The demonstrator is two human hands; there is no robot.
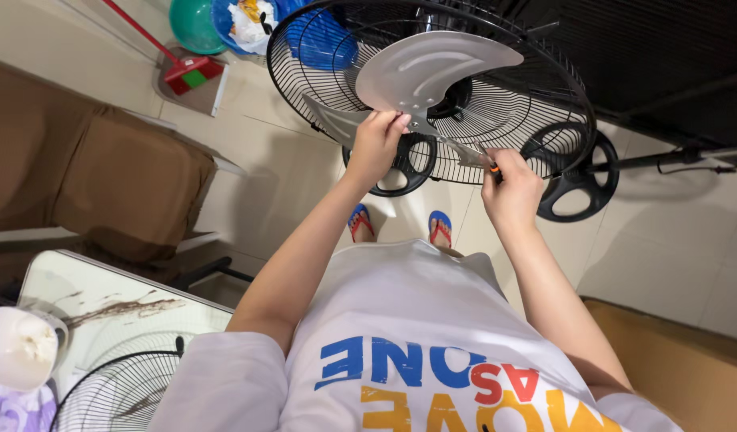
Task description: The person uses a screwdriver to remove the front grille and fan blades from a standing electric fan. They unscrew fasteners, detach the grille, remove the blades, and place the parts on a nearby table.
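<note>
A standing fan with a black wire rear guard (536, 88) and silver metal blades (432, 68) is in front of me, its front grille off. My left hand (376, 144) grips the base of a blade near the hub. My right hand (511, 192) is closed on a tool with an orange and black handle (493, 168), its tip pointing toward the hub. The hub itself is mostly hidden behind the blade and my left hand.
The fan's black round base (580, 188) stands on the tiled floor by my sandalled feet (440, 228). A detached wire grille (116, 392) lies on a table at lower left beside a white cup (16, 348). Brown cushioned seat (104, 176) at left; red broom (188, 72) and basins behind.
</note>
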